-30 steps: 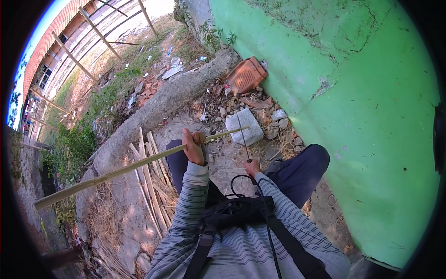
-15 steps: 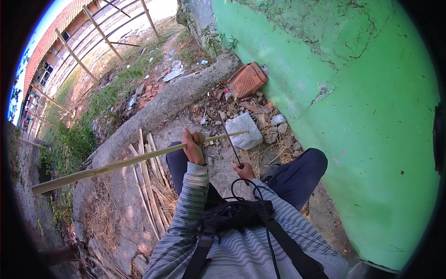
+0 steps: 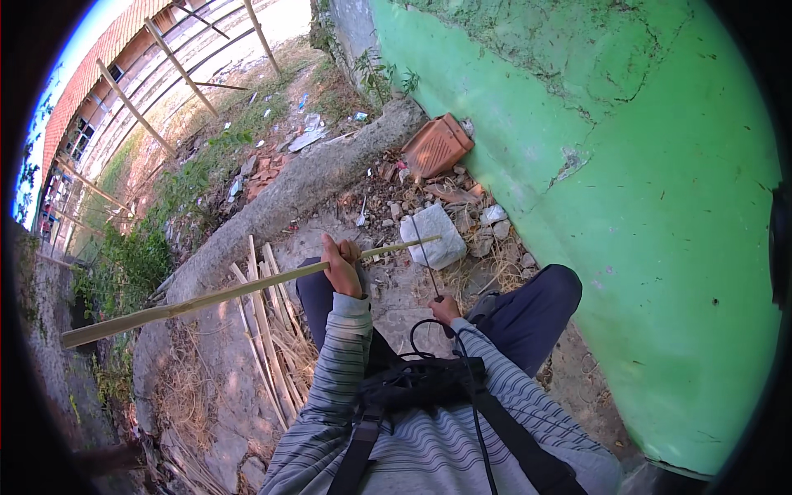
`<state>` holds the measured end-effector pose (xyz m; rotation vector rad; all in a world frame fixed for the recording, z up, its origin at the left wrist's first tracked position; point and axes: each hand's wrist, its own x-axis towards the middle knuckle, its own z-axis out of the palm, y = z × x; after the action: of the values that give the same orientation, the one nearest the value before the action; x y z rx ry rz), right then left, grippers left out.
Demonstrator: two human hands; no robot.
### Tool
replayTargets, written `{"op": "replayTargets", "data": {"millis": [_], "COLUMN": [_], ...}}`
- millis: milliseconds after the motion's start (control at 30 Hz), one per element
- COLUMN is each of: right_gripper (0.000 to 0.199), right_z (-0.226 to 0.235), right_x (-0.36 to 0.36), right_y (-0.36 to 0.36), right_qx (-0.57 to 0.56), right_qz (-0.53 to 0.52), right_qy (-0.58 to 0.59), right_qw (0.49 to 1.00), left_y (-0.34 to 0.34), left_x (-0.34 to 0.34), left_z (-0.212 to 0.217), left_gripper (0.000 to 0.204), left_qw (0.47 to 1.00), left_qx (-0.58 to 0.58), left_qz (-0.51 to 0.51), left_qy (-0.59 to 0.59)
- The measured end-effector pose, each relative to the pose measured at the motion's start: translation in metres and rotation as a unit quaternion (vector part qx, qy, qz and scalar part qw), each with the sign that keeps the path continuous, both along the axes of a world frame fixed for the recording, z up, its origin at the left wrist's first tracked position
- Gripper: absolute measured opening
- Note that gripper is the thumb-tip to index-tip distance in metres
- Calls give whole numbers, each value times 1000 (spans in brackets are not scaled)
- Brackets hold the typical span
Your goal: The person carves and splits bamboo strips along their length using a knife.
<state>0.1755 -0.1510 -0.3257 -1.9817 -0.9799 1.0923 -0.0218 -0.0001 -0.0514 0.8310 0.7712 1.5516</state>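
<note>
"Beyond the far corner of the white block (image 3: 443, 251), what's that container?"

"An orange ribbed box (image 3: 439, 147), tilted beside the green wall (image 3: 660, 247). I can't tell what it holds."

"And the stick (image 3: 206, 299)?"

"It crosses the block's left edge, and one end lies over the middle. The other end reaches well out to the person's left."

"So its long axis?"

"Slanting, near left to far right, with the block end pointing ahead and right."

"Each grip?"

"The left hand (image 3: 341, 262) has its fingers wrapped round the stick. The right hand (image 3: 445, 309) holds a thin dark blade (image 3: 431, 276) by its handle; the blade crosses the stick over the block."
</note>
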Motion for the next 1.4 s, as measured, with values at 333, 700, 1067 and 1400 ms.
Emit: {"op": "replayTargets", "data": {"millis": [333, 700, 1067, 1400], "right_gripper": [25, 31, 27, 17], "right_z": [46, 76, 75, 93], "right_x": [-28, -44, -19, -27], "right_y": [17, 24, 21, 28], "right_qx": [111, 129, -48, 148], "right_qz": [58, 80, -62, 90], "right_qy": [40, 69, 194, 102], "right_qw": [991, 986, 978, 980], "left_y": [-2, -5, -14, -24], "left_x": [-11, -5, -8, -13], "left_z": [-5, -8, -20, 0], "left_gripper": [60, 61, 61, 57], "left_qw": [999, 999, 994, 966], "left_qx": [-8, 4, 34, 93], "left_qz": [-20, -24, -108, -237], "left_qy": [-24, -26, -4, 44]}}
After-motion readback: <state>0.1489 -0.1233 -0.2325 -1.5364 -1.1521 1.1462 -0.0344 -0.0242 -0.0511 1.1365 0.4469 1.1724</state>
